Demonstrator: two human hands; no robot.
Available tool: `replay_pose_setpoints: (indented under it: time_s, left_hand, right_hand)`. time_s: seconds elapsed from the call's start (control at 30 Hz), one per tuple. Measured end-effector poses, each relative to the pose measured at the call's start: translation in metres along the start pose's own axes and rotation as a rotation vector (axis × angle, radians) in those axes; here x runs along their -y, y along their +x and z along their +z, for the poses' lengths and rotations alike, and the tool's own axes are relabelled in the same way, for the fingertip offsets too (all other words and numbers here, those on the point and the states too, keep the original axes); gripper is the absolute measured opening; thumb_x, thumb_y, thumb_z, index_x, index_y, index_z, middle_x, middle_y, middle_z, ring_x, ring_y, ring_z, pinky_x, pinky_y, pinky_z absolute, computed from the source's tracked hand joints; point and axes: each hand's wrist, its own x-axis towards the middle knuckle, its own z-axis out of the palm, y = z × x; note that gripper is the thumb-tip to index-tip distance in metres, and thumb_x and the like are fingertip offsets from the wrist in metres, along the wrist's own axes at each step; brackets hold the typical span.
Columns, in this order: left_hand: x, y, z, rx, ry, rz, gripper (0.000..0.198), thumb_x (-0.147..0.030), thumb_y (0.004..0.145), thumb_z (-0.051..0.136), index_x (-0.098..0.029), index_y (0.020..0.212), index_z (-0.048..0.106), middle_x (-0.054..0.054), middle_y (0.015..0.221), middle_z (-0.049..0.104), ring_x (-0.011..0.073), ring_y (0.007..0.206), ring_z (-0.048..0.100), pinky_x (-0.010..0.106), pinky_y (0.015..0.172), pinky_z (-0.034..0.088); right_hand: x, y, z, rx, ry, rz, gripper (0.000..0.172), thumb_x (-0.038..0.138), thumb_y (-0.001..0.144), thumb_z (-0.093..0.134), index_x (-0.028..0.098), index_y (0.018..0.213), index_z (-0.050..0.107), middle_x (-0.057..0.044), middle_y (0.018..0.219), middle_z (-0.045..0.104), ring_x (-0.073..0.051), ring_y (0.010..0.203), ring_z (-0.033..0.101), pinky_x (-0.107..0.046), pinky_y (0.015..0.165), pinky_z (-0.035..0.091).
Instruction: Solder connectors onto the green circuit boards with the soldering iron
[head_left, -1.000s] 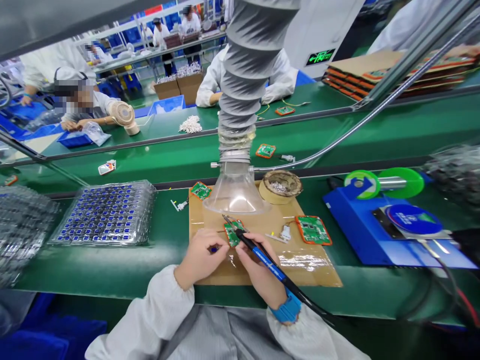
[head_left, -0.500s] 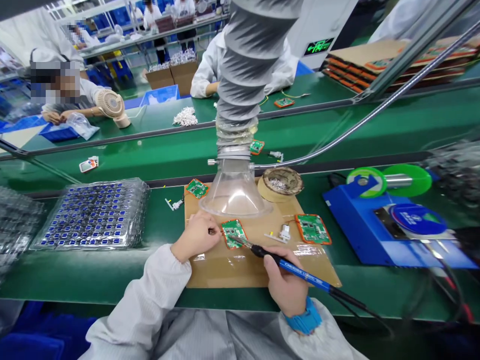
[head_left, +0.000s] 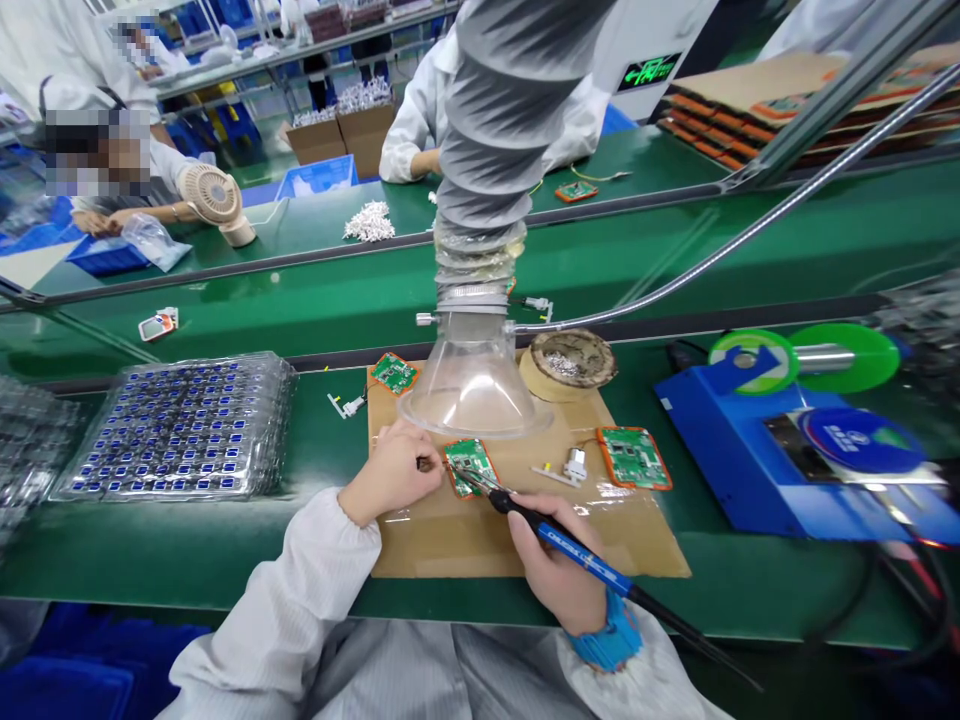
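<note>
My right hand (head_left: 559, 560) is closed round a blue and black soldering iron (head_left: 585, 558), gripping it like a pen. The iron's metal tip reaches over the left part of a green circuit board (head_left: 471, 468) with an orange edge, lying on brown cardboard (head_left: 420, 545). My left hand (head_left: 394, 470) is at that board's left side, fingers pinched together. What they hold is too small and hidden to make out. A second board (head_left: 634, 458) lies to the right, beside a white connector piece (head_left: 574, 466).
A clear fume hood (head_left: 476, 385) hangs low just beyond the board. Behind it sits a round solder-littered pot (head_left: 571, 362). The blue solder-feeding machine (head_left: 739, 450) stands at right, stacked clear trays (head_left: 176, 425) at left. Another board (head_left: 395, 373) lies at the cardboard's far left corner.
My right hand and the soldering iron have shifted left, bringing the tip farther across the board towards my left fingers. My left hand stays almost in place. The view has turned slightly.
</note>
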Motion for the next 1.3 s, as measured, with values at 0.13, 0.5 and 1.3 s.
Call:
replay_pose_setpoints:
  time_s: [0.13,0.5,1.3]
  left_hand:
    - [0.000,0.001,-0.001,-0.005,-0.013,0.010,0.019,-0.016,0.079,0.065,-0.020,0.062,0.069,0.001,0.078,0.069,0.0203,0.087,0.058,0.034,0.080,0.035]
    - [0.001,0.001,-0.001,-0.007,-0.028,0.021,0.019,-0.017,0.080,0.065,-0.019,0.062,0.070,0.001,0.075,0.068,0.0198,0.086,0.058,0.034,0.080,0.036]
    - [0.002,0.000,0.000,-0.001,-0.025,0.002,0.018,-0.018,0.081,0.064,-0.020,0.063,0.069,0.001,0.077,0.067,0.0199,0.086,0.057,0.035,0.081,0.033]
  right_hand:
    - [0.003,0.003,0.000,-0.002,0.000,-0.012,0.005,0.027,0.090,0.065,0.024,0.090,0.068,-0.003,0.082,0.074,-0.020,0.073,0.073,-0.029,0.065,0.059]
    - [0.007,0.004,-0.001,-0.016,0.040,0.000,0.004,0.026,0.088,0.065,0.024,0.088,0.068,-0.002,0.080,0.074,-0.018,0.070,0.072,-0.028,0.063,0.057]
    - [-0.020,0.020,-0.026,-0.436,-0.009,0.156,0.019,0.038,0.086,0.069,0.019,0.086,0.069,-0.006,0.081,0.070,-0.020,0.070,0.068,-0.033,0.065,0.055]
